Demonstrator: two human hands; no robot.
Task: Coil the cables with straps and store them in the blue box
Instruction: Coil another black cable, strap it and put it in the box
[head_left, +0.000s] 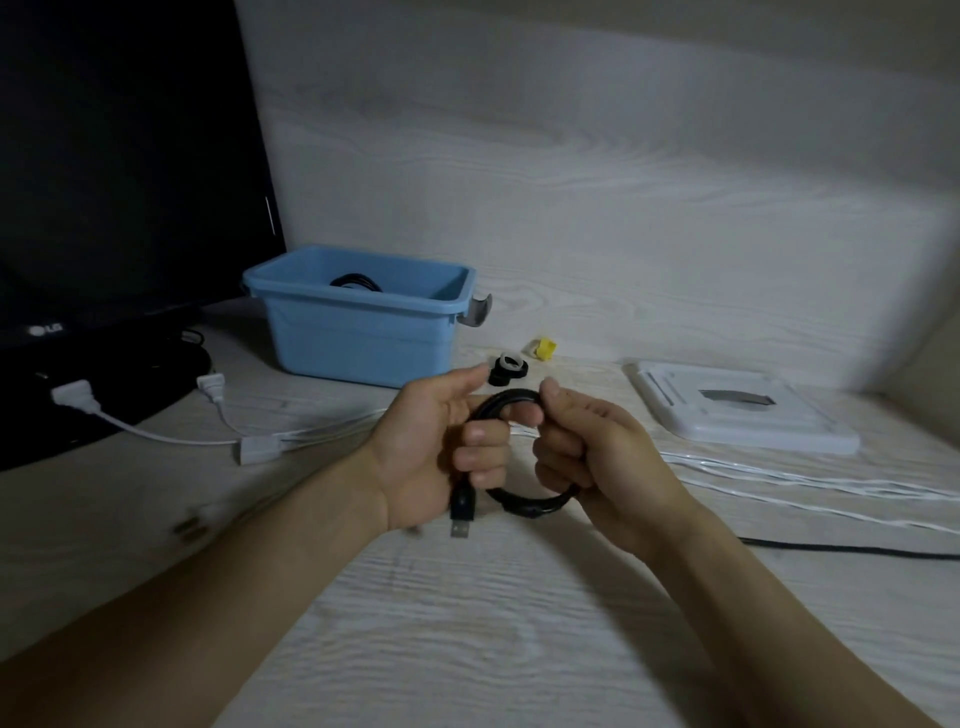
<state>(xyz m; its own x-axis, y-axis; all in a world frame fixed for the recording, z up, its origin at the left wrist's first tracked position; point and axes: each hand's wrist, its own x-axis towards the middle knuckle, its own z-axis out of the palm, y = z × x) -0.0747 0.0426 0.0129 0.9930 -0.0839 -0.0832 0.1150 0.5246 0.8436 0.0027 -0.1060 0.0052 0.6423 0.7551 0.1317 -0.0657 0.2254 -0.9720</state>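
While one dark coil already lies in the blue box (363, 332), the job looks partly done.
Stored: a black coiled cable (356, 282) sits inside the box at the back left of the table (467, 623).
In hand: a black USB cable (524, 504), wound into a small loop above the table's middle, its plug hanging down.
Left hand (431, 457): fingers curled round the loop's left side.
Right hand (587, 452): clenched round the loop's right side.
Straps: small rolls (508, 370) and a yellow one (544, 349) wait just behind the hands.
Left to do: strap this coil, box it; white cables (779, 480) lie loose.
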